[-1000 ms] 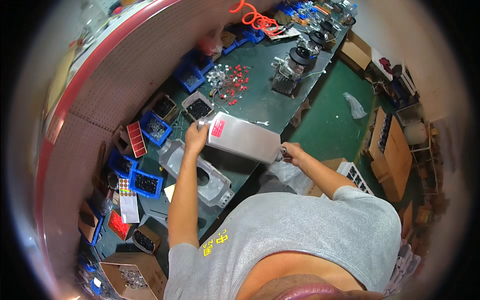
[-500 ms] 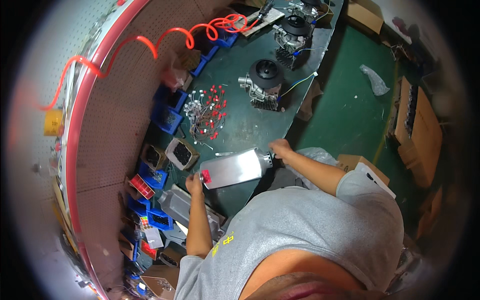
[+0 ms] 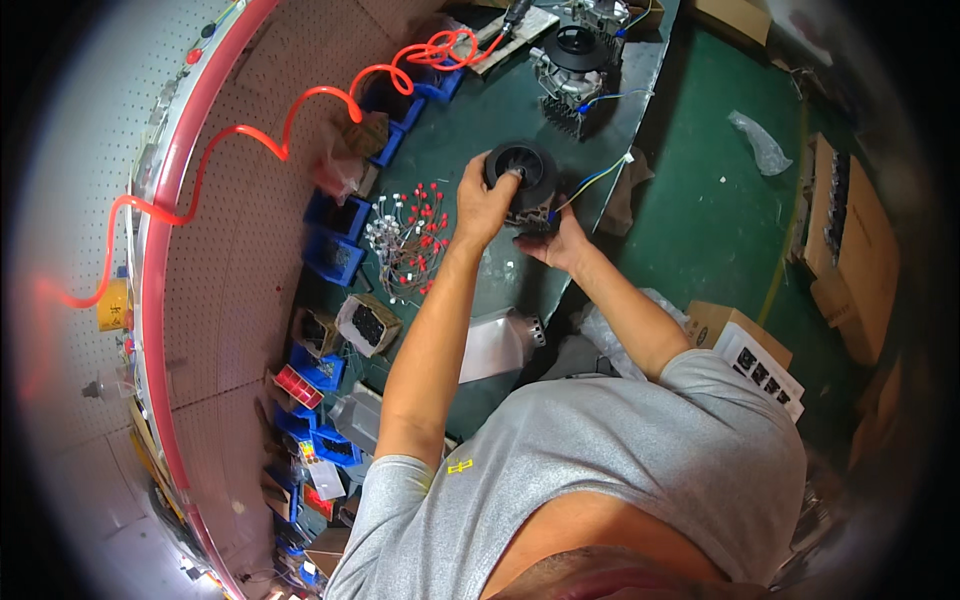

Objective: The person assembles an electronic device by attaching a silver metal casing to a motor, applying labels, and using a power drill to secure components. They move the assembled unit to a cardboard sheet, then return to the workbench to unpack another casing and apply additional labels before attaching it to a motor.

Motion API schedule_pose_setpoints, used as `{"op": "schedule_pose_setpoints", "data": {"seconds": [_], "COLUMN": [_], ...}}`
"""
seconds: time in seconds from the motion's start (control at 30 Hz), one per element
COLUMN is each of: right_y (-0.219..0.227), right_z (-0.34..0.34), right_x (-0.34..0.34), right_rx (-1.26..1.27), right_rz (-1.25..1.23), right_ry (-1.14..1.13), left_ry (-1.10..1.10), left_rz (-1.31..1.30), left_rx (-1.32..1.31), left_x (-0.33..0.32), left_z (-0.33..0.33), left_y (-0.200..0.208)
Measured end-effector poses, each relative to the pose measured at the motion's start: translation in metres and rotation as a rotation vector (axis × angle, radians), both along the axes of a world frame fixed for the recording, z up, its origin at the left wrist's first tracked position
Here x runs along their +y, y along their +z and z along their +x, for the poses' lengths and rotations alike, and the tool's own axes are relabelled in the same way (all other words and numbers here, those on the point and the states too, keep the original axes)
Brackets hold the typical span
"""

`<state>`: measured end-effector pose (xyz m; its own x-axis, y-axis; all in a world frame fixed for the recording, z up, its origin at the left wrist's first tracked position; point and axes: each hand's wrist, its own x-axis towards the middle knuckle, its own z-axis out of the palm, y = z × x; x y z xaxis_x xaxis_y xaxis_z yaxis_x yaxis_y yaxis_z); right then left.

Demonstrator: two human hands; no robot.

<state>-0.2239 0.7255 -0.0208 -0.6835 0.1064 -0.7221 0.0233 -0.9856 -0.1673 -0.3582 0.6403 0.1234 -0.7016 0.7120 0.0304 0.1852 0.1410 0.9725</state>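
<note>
My left hand [image 3: 482, 205] grips a blower unit from above, its thumb inside the black fan wheel [image 3: 535, 190] and its fingers round the wheel's left rim. Low on the unit's right side, my right hand [image 3: 560, 243] cups the metal base, with some fingertips hidden. A blue and yellow-green wire [image 3: 598, 183] runs from the unit to a white plug. Nearer to me, a silver metal casing [image 3: 495, 345] lies on the green bench, partly covered by my left forearm. Left of my hands lies a bundle of wires with red and white connectors [image 3: 410, 235].
More blower units [image 3: 575, 70] stand at the bench's far end. Blue bins [image 3: 335, 258] and an open box of black parts [image 3: 367, 325] line the left side. An orange coiled hose [image 3: 285, 150] hangs across the upper left. Cardboard boxes [image 3: 715, 325] stand right of the bench.
Both hands have let go of the silver casing, which now lies on the bench. They have moved farther away and taken hold of the nearest blower unit.
</note>
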Motion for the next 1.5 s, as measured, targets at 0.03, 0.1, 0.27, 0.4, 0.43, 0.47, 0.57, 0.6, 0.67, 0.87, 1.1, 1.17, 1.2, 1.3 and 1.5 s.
{"op": "schedule_pose_setpoints", "data": {"seconds": [0.03, 0.1, 0.27, 0.4, 0.43, 0.47, 0.57, 0.6, 0.67, 0.87, 1.1, 1.17, 1.2, 1.3, 1.5], "right_y": [0.001, 0.009, 0.034, 0.007, 0.003, 0.000, 0.001, 0.003, 0.002, 0.064, 0.118, 0.123, 0.137, 0.147, 0.164], "right_z": [0.003, 0.012, 0.034, 0.045, 0.043, 0.041, 0.038, 0.039, 0.038, 0.038, 0.028, 0.028, 0.029, 0.024, 0.013], "right_x": [-0.005, -0.008, -0.025, -0.026, -0.029, -0.033, -0.041, -0.046, -0.057, -0.124, -0.263, -0.307, -0.334, -0.399, -0.509], "right_rx": [0.038, 0.112, 0.226, 0.157, 0.168, 0.177, 0.168, 0.144, 0.118, 0.098, 0.285, 0.184, 0.189, 0.243, 0.353], "right_rz": [-0.019, -0.055, -0.085, -0.031, -0.055, -0.079, -0.063, -0.015, -0.034, 0.256, 0.627, 0.723, 0.773, 0.908, 1.154], "right_ry": [-0.038, -0.118, 0.049, 0.176, 0.149, 0.121, 0.102, 0.126, 0.166, 0.374, 0.632, 0.669, 0.693, 0.757, 0.858], "left_ry": [0.001, -0.054, -0.111, -0.148, -0.133, -0.120, -0.138, -0.120, -0.081, 0.457, 0.703, 0.722, 0.735, 0.781, 0.972], "left_rz": [0.022, 0.033, -0.037, -0.164, -0.179, -0.193, -0.167, -0.185, -0.155, -0.206, -0.061, 0.034, -0.004, 0.118, 0.285], "left_rx": [-0.004, 0.023, 0.156, 0.199, 0.174, 0.147, 0.186, 0.179, 0.221, 0.100, -0.009, -0.089, -0.019, 0.035, -0.167], "left_x": [-0.012, -0.042, -0.121, -0.153, -0.161, -0.169, -0.192, -0.203, -0.229, -0.294, -0.415, -0.460, -0.486, -0.553, -0.635], "left_z": [0.006, 0.029, 0.070, 0.082, 0.085, 0.088, 0.101, 0.107, 0.113, 0.134, 0.163, 0.179, 0.187, 0.210, 0.252], "left_y": [-0.007, -0.004, -0.007, -0.009, -0.011, -0.013, -0.007, -0.004, -0.009, 0.013, -0.008, 0.004, 0.007, -0.011, -0.048]}}
